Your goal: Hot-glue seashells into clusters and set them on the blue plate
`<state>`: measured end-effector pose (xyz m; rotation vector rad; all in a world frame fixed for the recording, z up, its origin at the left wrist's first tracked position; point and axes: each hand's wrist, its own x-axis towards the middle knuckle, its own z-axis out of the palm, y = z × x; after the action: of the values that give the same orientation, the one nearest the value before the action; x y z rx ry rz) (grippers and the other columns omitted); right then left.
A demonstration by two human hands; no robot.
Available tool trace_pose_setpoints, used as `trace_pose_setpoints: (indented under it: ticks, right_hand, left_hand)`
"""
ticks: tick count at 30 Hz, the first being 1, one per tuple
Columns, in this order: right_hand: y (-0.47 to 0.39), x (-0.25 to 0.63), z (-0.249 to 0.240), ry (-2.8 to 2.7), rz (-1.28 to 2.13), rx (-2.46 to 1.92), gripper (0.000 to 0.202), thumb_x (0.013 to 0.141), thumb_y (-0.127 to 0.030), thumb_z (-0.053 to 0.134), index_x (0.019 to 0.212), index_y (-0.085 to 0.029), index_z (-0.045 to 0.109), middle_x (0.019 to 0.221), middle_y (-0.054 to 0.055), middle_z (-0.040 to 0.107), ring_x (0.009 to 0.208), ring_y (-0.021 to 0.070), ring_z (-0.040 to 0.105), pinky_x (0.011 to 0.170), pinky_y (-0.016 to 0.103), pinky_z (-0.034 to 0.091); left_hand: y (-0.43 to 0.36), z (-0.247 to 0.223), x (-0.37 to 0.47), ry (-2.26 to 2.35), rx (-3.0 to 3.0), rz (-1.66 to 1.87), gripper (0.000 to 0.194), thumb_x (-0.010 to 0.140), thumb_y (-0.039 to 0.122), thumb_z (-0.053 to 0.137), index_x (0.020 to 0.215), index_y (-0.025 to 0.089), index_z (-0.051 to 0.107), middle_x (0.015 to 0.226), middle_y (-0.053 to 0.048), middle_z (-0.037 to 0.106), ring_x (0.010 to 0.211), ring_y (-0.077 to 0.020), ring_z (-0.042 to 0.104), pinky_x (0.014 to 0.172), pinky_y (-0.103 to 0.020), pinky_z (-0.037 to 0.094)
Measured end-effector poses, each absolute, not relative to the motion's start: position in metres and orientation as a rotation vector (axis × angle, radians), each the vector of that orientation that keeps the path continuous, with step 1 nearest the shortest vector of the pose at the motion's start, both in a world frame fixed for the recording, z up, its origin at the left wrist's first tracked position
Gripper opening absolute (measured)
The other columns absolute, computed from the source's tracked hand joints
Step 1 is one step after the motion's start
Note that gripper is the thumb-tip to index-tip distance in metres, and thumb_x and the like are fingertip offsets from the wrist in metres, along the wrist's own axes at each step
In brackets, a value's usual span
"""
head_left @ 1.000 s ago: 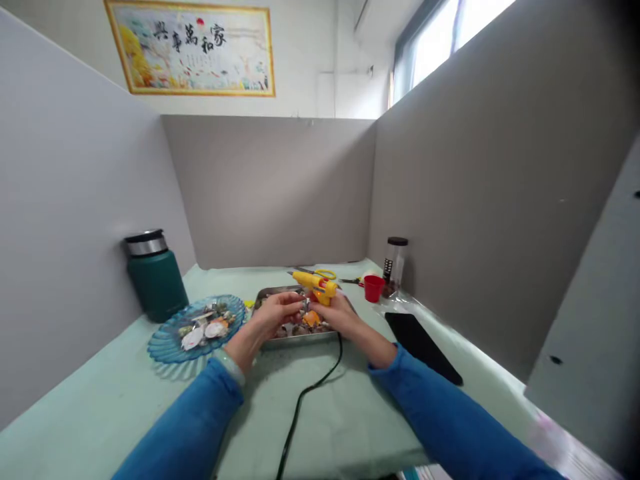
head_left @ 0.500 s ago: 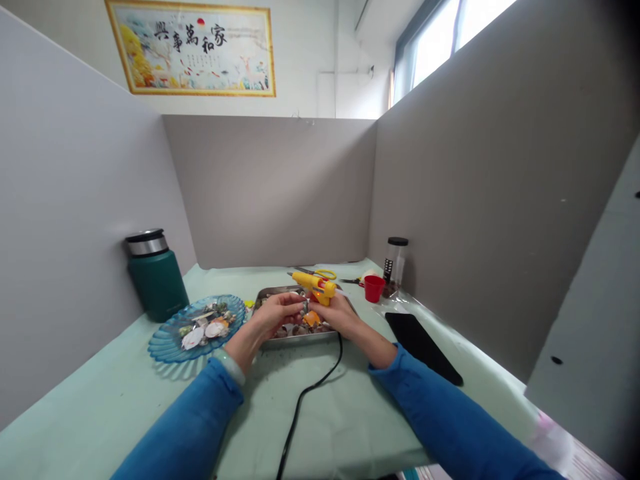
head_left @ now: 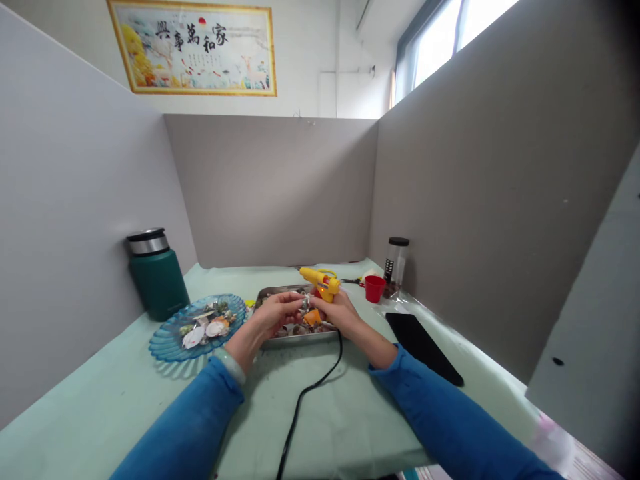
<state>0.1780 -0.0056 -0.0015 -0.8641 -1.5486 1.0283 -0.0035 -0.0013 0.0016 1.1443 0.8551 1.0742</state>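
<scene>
Wrapped round a yellow hot glue gun (head_left: 321, 283), my right hand (head_left: 341, 312) is closed above the tray's right side. The gun's nozzle end points up and to the left. My left hand (head_left: 279, 313) pinches a small greyish-white piece (head_left: 305, 305), too small to name, between thumb and fingertips. My right fingertips come close to that same piece. Beneath both hands lies a metal tray (head_left: 300, 341) holding several shell-like pieces and an orange piece (head_left: 313, 318). A black cord (head_left: 313, 387) runs from beside the tray toward the front edge.
A blue glass plate (head_left: 165, 343) with shells stands left, before a green thermos (head_left: 159, 277). At the right are a red cup (head_left: 375, 289), a clear jar (head_left: 397, 267) and a flat black object (head_left: 424, 347). Grey partitions (head_left: 280, 193) enclose the table.
The glue gun has shifted a little right and up, its nozzle end drawn back. My fingertips have come closer together around the small piece. The left hand has hardly moved.
</scene>
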Motion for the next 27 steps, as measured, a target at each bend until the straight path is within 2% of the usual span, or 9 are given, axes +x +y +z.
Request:
trace_pose_setpoints:
  ticks: [7,13,18,23,27]
  right_hand:
    - [-0.004,0.178,-0.003,-1.543,1.069,-0.849,0.026,0.071,-0.035,0.07,0.088,-0.017,0.062,0.06,-0.002,0.055,0.049,0.0112,0.048,0.048,0.026,0.04]
    - [0.0,0.178,-0.007,-1.552,1.032,-0.829,0.023,0.07,-0.033,0.07,0.087,-0.018,0.063,0.063,-0.001,0.057,0.057,0.0139,0.054,0.052,0.026,0.043]
    - [0.0,0.178,-0.007,-1.549,1.004,-0.876,0.02,0.072,-0.031,0.068,0.087,-0.018,0.063,0.062,-0.001,0.056,0.051,0.012,0.051,0.05,0.026,0.043]
    - [-0.002,0.177,-0.006,-1.504,0.979,-0.925,0.02,0.073,-0.033,0.067,0.087,-0.019,0.062,0.058,-0.003,0.053,0.049,0.0117,0.047,0.049,0.026,0.041]
    - [-0.001,0.176,-0.007,-1.502,0.967,-0.943,0.02,0.073,-0.033,0.067,0.085,-0.018,0.061,0.061,-0.002,0.054,0.05,0.0119,0.047,0.05,0.027,0.041]
  left_hand:
    - [-0.005,0.005,-0.002,0.843,1.115,1.054,0.026,0.069,0.013,0.082,0.092,0.011,0.069,0.074,-0.005,0.068,0.057,-0.0118,0.064,0.064,-0.027,0.056]
    - [-0.005,0.004,-0.003,0.823,1.157,1.025,0.031,0.066,0.016,0.085,0.092,0.009,0.069,0.081,-0.008,0.071,0.068,-0.0154,0.069,0.071,-0.028,0.055]
    - [-0.007,0.004,-0.001,0.882,1.206,1.007,0.039,0.062,0.024,0.088,0.093,0.01,0.069,0.077,-0.006,0.069,0.063,-0.0136,0.066,0.07,-0.029,0.054]
    - [-0.004,0.021,-0.021,1.155,1.463,0.994,0.044,0.061,0.035,0.085,0.094,0.012,0.068,0.068,-0.002,0.066,0.057,-0.0133,0.06,0.062,-0.028,0.05]
    - [0.001,0.041,-0.067,1.572,1.744,0.97,0.031,0.064,0.034,0.08,0.084,0.014,0.068,0.066,-0.003,0.067,0.06,-0.0173,0.061,0.06,-0.028,0.046]
